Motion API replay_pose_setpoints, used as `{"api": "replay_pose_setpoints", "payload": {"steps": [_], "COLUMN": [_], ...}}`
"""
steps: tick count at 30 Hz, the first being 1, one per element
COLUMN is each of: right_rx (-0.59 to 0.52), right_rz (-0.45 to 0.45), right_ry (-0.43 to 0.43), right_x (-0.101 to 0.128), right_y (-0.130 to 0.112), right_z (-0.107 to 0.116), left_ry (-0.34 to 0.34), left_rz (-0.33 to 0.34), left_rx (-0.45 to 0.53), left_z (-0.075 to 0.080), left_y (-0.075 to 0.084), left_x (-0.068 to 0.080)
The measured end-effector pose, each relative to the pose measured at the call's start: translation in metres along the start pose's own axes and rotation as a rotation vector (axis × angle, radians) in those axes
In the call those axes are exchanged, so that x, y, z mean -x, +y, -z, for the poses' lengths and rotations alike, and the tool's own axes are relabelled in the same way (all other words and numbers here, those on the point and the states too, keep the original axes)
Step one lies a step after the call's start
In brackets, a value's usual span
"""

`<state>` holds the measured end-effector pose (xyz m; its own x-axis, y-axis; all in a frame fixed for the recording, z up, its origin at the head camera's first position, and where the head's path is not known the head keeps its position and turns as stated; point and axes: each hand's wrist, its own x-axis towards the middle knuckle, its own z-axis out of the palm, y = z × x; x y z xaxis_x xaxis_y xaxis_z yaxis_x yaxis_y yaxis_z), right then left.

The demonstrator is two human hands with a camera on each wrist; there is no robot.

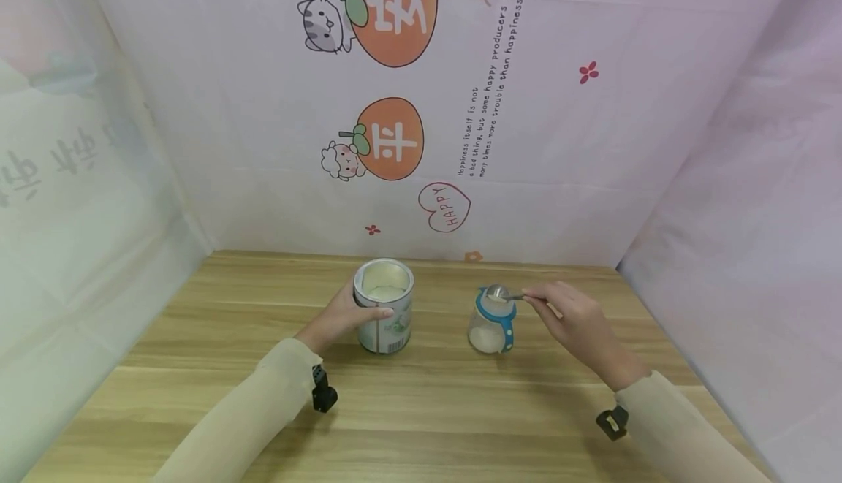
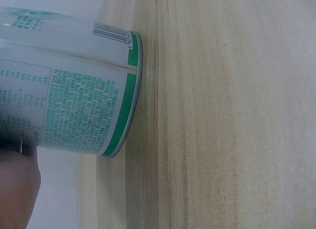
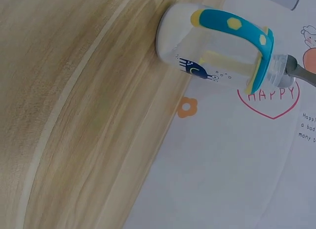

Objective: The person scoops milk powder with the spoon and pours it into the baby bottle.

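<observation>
My left hand (image 1: 347, 313) grips a white and green tin can (image 1: 395, 329), its thumb across the front and its other fingers hidden behind. The can is open at the top, with pale powder inside. In the left wrist view the can (image 2: 74, 95) shows green print and a barcode. My right hand (image 1: 579, 318) pinches the handle of a metal spoon (image 1: 498, 292), whose bowl lies at the mouth of a clear baby bottle (image 1: 487, 328). Blue handles with yellow spots ring the upright bottle, and white powder sits at its bottom. In the right wrist view the spoon (image 3: 292, 65) overlaps the bottle's neck.
Can and bottle stand apart on a wood-grain table (image 1: 421, 424). A white printed cloth (image 1: 559, 161) hangs behind the table's back edge, and pale cloth also walls the left and right sides. Each wrist wears a small black camera (image 1: 323, 389).
</observation>
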<state>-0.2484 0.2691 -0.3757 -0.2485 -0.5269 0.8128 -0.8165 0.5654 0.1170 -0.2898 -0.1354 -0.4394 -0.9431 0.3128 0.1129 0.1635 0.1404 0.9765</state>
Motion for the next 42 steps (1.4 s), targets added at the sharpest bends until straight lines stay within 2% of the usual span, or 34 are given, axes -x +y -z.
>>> {"api": "replay_pose_setpoints", "payload": {"steps": [9, 28, 31, 38, 42], "right_rx": [0.004, 0.004, 0.009, -0.065, -0.085], "right_rz": [0.003, 0.012, -0.040, -0.330, -0.421], "right_ry": [-0.012, 0.007, 0.013, 0.033, 0.032], "right_x": [-0.002, -0.004, -0.002, 0.004, 0.006], "right_y": [-0.002, -0.003, 0.000, 0.008, 0.010], "right_z": [0.001, 0.003, 0.003, 0.007, 0.008], "left_ry": [-0.010, -0.009, -0.009, -0.017, -0.011], "left_rz": [-0.019, -0.015, -0.017, -0.017, -0.010], "left_rx": [-0.002, -0.005, -0.004, -0.010, -0.011], "left_z": [0.000, 0.000, 0.001, 0.002, 0.002], "left_y": [0.001, 0.000, 0.001, 0.000, 0.000], "left_x": [0.001, 0.001, 0.001, 0.000, 0.001]}}
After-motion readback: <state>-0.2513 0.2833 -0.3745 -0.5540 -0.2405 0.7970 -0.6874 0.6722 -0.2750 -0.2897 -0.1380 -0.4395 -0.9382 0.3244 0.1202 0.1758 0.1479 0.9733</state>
